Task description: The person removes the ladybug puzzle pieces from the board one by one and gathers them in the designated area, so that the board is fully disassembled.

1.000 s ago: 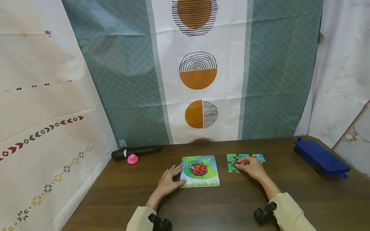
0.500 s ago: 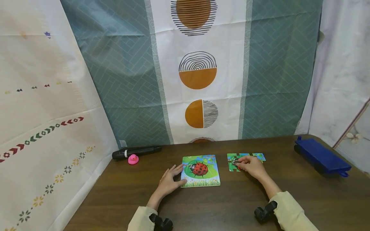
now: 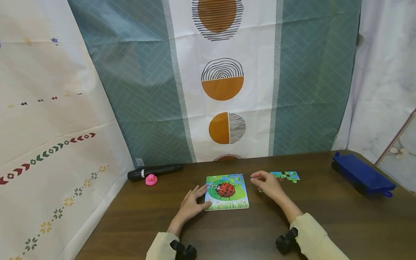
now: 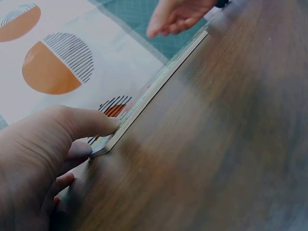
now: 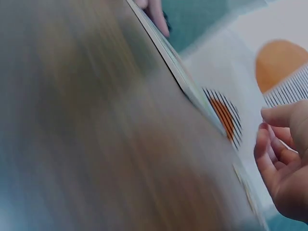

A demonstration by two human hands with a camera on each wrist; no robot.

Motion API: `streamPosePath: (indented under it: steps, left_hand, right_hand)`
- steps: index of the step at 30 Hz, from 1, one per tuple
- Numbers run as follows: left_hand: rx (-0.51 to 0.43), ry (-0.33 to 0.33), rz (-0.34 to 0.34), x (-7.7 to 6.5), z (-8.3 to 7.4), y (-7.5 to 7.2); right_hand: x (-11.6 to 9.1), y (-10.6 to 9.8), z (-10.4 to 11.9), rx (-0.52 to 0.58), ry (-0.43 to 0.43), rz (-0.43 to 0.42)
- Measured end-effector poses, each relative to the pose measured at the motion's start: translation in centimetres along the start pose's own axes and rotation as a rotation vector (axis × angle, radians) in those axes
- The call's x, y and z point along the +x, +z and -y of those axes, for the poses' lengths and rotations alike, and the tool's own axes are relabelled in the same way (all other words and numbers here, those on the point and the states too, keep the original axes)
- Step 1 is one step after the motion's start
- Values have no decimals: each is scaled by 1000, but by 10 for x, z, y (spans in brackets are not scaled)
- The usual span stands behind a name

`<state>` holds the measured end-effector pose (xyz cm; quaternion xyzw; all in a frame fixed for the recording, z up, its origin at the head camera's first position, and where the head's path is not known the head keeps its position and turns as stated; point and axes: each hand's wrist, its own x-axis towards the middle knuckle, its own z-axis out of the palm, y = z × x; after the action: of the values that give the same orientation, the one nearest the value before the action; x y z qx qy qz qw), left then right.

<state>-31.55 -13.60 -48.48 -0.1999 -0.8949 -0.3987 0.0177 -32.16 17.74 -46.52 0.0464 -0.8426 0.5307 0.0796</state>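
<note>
A thin square board (image 3: 226,191) with a ladybug picture lies flat on the table. My left hand (image 3: 191,204) rests at its left edge, fingers spread. In the left wrist view, the thumb of that hand (image 4: 38,149) lies on the near corner of the board (image 4: 159,84). Just right of the board, my right hand (image 3: 269,186) hovers with fingers loosely bent; the right wrist view shows no object between its thumb and fingertips. Partly behind that hand, several jigsaw puzzle pieces (image 3: 292,176) with a green and blue print lie on the table; some are hidden.
Near the table's back left lie a black stick-shaped object (image 3: 162,169) with a white band and a pink toy duck (image 3: 151,180). A blue flat case-like object (image 3: 364,175) lies at the right. Hanging cloth (image 3: 156,137) stands behind the table (image 3: 234,234).
My right hand has lifted from the jigsaw pieces, where its fingertips were pressed together, and moved left toward the board. The left hand has stayed at the board's edge.
</note>
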Motion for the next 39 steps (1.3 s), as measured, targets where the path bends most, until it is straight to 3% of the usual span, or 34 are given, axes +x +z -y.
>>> streamPosePath:
  steps: [4, 11, 15, 18, 29, 39]
  left_hand:
    - [11, 12, 3, 0, 2, 0]
    - [-5, 32, 4, 3, 0, 0]
    - [-8, 31, 9, 4, 0, -1]
    - [-12, 23, 13, 3, 1, -1]
    - [-16, 0, 2, 5, 0, -2]
    - [-15, 3, 2, 3, -1, -2]
  right_hand:
    - [4, 31, 17, 64, -9, 55]
    - [9, 67, 26, 56, -6, 30]
    - [9, 72, 20, 96, 23, 33]
    - [9, 73, 18, 69, 35, 44]
    - [8, 78, 26, -135, -53, 92]
    - [6, 80, 25, -130, -70, 74]
